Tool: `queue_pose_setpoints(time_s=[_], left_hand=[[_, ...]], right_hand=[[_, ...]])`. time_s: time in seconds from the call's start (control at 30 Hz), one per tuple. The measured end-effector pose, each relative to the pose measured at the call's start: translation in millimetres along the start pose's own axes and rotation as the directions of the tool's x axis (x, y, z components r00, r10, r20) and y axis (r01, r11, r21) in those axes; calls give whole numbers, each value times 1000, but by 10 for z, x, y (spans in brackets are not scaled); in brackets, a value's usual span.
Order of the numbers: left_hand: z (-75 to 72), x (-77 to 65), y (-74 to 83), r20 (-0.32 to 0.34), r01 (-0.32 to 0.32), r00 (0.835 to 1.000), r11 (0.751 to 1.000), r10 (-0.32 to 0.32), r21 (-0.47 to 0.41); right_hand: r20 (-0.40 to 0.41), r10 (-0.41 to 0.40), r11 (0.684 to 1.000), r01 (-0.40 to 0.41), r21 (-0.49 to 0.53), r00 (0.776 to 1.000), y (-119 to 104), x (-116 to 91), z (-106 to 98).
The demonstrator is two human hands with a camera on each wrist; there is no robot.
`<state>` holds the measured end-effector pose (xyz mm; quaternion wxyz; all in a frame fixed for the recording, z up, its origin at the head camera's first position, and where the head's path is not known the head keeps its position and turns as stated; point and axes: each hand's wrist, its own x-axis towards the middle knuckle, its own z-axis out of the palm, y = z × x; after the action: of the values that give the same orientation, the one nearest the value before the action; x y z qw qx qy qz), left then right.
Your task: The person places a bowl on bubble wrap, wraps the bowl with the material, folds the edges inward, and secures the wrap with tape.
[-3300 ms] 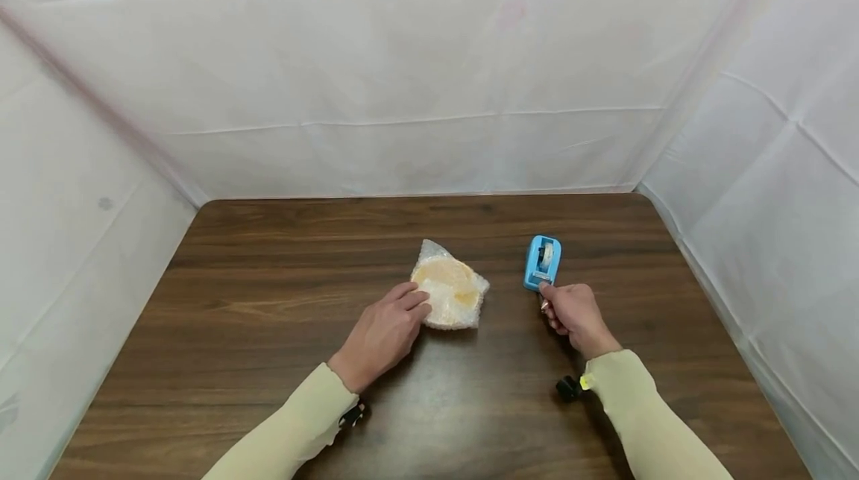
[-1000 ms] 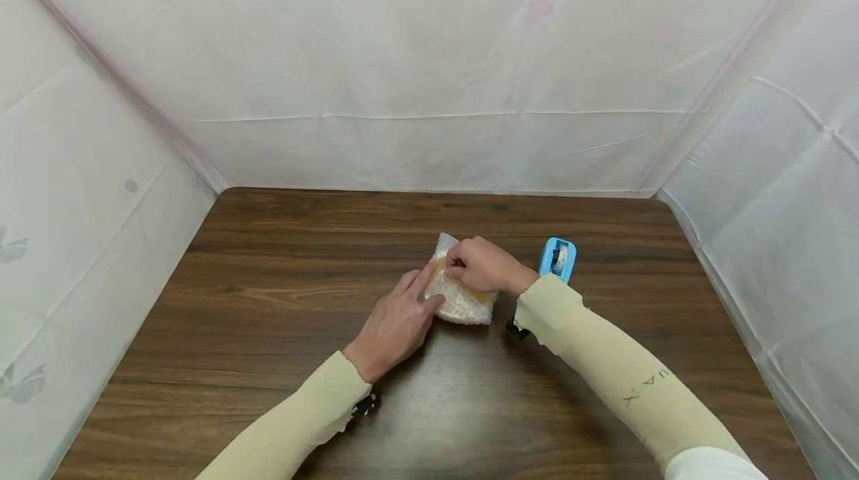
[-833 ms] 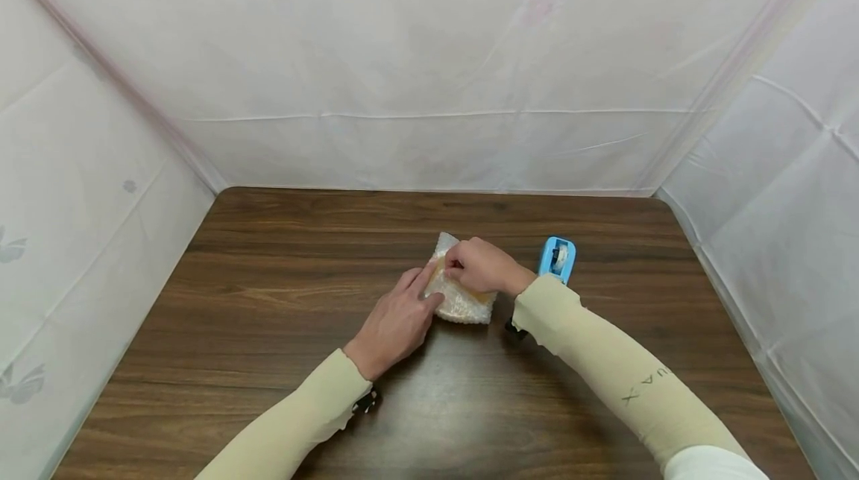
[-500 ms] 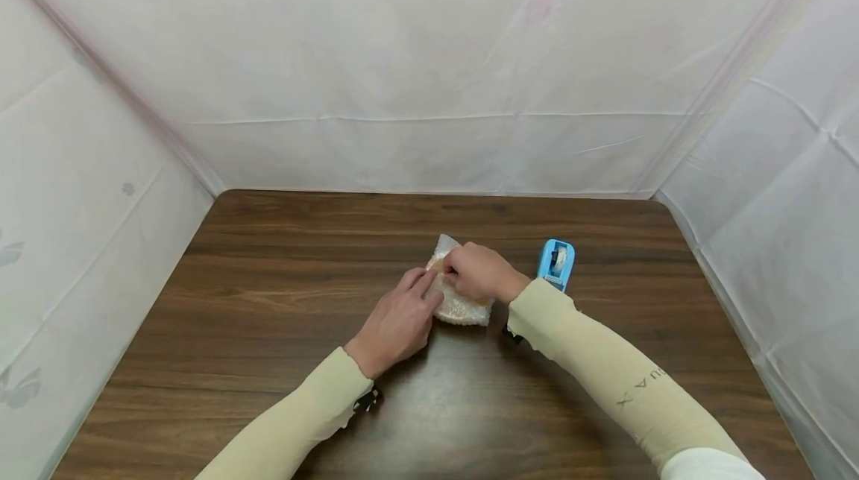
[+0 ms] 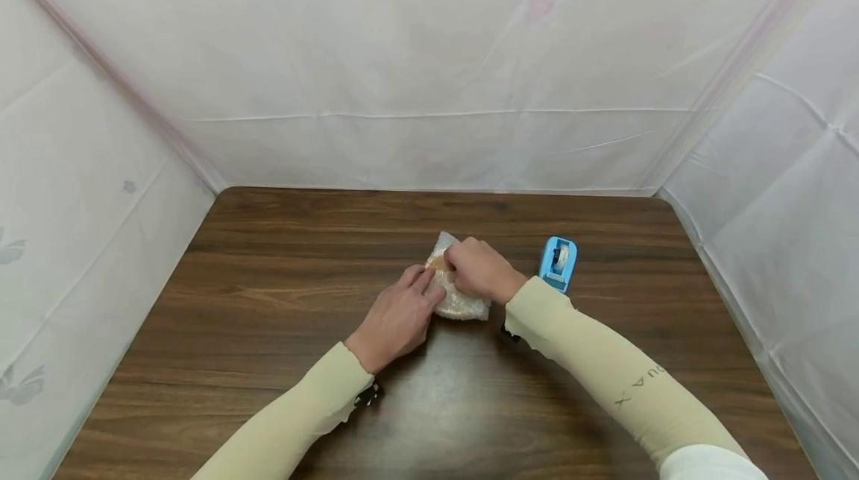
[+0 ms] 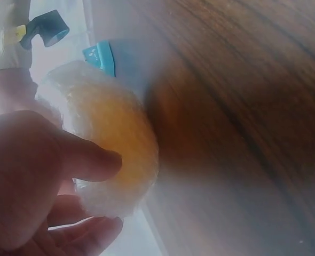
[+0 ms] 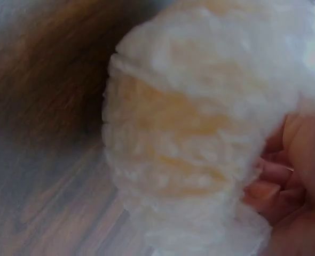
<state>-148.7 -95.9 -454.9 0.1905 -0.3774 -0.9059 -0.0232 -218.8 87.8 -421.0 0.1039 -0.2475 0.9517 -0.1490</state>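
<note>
The small bubble-wrapped bundle with a yellow-orange object inside (image 5: 459,301) lies on the dark brown wooden table (image 5: 268,301), just left of the light blue plastic tape dispenser (image 5: 558,264) and apart from it.

The left hand (image 5: 397,316) meets the bundle at the side facing away from the dispenser. In the left wrist view its thumb (image 6: 88,160) presses flat against the orange face of the bundle (image 6: 107,144), and its remaining fingers (image 6: 88,232) curl under the lower edge, so the bundle sits pinched between thumb and fingers.

The right hand (image 5: 478,271) lies over the top of the bundle, on the side nearer the dispenser, with its fingers bent down onto the wrap. In the right wrist view the curled fingers (image 7: 301,170) grip the edge of the bundle (image 7: 200,133), and the wrap bulges out past them.

The bundle is enclosed between both hands; only its near corner and far tip show in the head view.
</note>
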Motion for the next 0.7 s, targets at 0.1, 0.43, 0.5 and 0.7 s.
queue_pose_setpoints(time_s=[0.1, 0.43, 0.5, 0.7], left_hand=[[-11, 13, 6, 4, -3, 1000, 1000, 3, 1], [-27, 50, 6, 2, -15, 1000, 1000, 15, 19], [-24, 51, 7, -2, -16, 1000, 1000, 16, 15], [-7, 51, 10, -1, -23, 1000, 999, 23, 26]], right_hand=[[-2, -6, 1000, 6, -2, 1000, 27, -5, -18], [77, 57, 995, -63, 73, 995, 85, -8, -135], [81, 88, 994, -94, 62, 993, 63, 1, -127], [77, 168, 986, -167, -16, 983, -28, 33, -45]])
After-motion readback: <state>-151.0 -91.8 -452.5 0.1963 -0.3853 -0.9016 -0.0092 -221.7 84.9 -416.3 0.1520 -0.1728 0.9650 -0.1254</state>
